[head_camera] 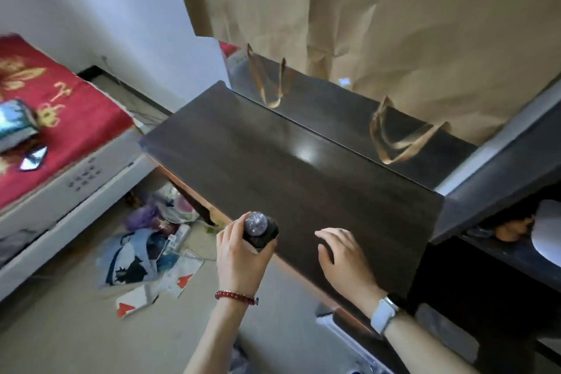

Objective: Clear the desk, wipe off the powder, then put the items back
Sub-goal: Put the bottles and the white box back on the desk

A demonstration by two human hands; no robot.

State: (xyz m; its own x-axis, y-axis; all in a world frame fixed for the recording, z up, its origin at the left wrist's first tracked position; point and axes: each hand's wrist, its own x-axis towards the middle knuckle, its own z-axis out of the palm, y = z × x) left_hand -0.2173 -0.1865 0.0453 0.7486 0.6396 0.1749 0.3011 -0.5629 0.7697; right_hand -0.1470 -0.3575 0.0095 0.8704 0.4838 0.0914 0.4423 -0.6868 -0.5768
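Observation:
A dark wooden desk top (pixel 288 167) runs from the centre toward the right, its surface glossy. My left hand (pixel 239 255) grips a glittery purple ball on a black base (pixel 258 229) just above the desk's near left edge. My right hand (pixel 343 261) rests palm down on the desk's near edge, fingers relaxed and holding nothing. A red bead bracelet is on the left wrist and a pale watch on the right.
A brown paper bag (pixel 364 24) stands behind the desk against a mirror strip (pixel 349 112). At left is a bed with a red cloth (pixel 54 112) carrying a shiny box (pixel 15 124). Papers and bags (pixel 151 252) litter the floor. Dark shelves (pixel 501 240) stand at right.

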